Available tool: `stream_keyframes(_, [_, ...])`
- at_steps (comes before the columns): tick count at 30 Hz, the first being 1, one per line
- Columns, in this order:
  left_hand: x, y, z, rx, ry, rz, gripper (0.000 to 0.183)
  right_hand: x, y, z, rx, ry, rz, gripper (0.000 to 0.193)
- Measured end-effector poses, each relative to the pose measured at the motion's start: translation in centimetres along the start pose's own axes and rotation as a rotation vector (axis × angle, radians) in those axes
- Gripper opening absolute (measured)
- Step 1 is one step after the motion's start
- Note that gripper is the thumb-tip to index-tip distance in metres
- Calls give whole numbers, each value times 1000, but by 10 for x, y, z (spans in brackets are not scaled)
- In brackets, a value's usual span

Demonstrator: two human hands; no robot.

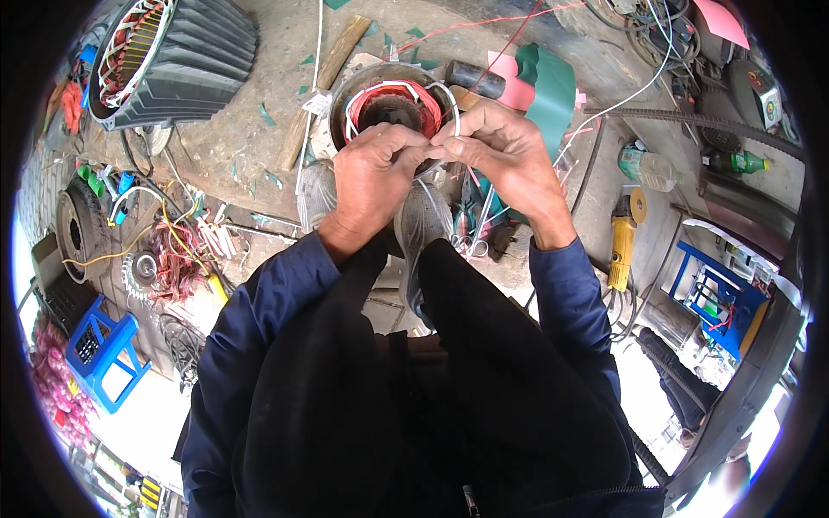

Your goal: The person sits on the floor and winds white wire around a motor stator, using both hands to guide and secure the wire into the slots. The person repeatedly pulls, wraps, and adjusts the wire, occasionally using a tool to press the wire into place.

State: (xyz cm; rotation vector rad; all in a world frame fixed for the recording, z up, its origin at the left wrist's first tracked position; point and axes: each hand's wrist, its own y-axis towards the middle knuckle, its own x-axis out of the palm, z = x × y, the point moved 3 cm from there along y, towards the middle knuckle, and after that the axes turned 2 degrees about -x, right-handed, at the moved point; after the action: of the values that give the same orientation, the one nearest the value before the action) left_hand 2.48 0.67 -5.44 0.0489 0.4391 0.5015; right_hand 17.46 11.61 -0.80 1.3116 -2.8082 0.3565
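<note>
Between my shoes and the far side of the workspace stands a small round motor stator. A ring of red-wrapped winding lines its inside, with white lacing around it. My left hand is closed in a pinch at the stator's near rim. Just right of it, my right hand pinches too, fingertips almost meeting the left's. A white cord arches from the stator down to the right fingers. Whatever the left fingertips hold is too small to make out.
A large ribbed motor housing lies at the far left. Beside the stator are a wooden strip, a dark cylinder and a green sheet. Scissors lie near my right wrist; a yellow angle grinder is farther right. Copper wire scraps lie left.
</note>
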Motion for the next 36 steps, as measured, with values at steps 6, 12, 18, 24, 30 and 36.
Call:
stream_keyframes(6, [0,-1,0,48,79,30,12,1,0,1,12,-17,-8,6])
stream_keyframes(12, [-2,-1,2,-8,62,30,13,4,8,-4,34,-87,-17,6])
stream_keyframes(18, [-4,0,5,-58,86,27,14,5,16,-7,34,-251,-28,9])
stream_keyframes(24, [-3,1,4,-34,132,11,15,7,18,-1,28,-268,-5,12])
stream_keyframes(30, [-3,2,5,-36,148,24,20,9,21,-1,31,-316,-4,8])
stream_keyframes(36, [-2,4,4,-74,162,16,25,9,28,-3,-3,-317,-34,6])
